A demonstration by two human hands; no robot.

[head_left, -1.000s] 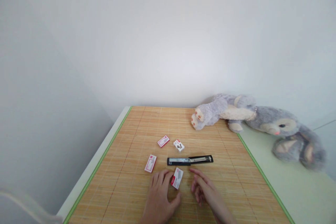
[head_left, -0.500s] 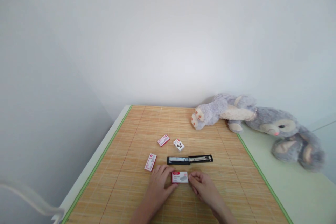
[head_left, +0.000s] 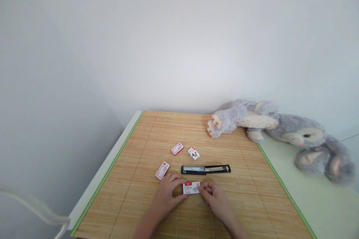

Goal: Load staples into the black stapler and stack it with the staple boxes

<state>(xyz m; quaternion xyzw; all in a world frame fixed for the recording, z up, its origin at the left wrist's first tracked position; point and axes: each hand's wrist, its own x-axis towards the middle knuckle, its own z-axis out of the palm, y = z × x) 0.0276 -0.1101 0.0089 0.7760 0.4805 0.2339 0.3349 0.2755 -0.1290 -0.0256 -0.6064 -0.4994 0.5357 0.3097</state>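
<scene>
A small red-and-white staple box (head_left: 190, 188) is between my two hands, just in front of the opened black stapler (head_left: 193, 170). My left hand (head_left: 168, 193) grips the box's left end, with the thumb at its near edge and the fingers at its far edge. At the right end, my right hand (head_left: 213, 196) pinches the box with thumb and curled fingers. The stapler lies stretched out flat, its metal inside showing. Beside my left fingertips rests another staple box (head_left: 162, 170).
Farther back lie a red-and-white box (head_left: 177, 148) and a white box with a dark picture (head_left: 193, 153). A grey plush rabbit (head_left: 258, 119) lies across the back right of the bamboo mat (head_left: 134, 194). A pale cable (head_left: 36, 209) hangs at lower left.
The view has shifted slightly. Both hands and the staple box have moved a little left relative to the stapler, and the box is slightly tilted. My right thumb now overlaps its right end.
</scene>
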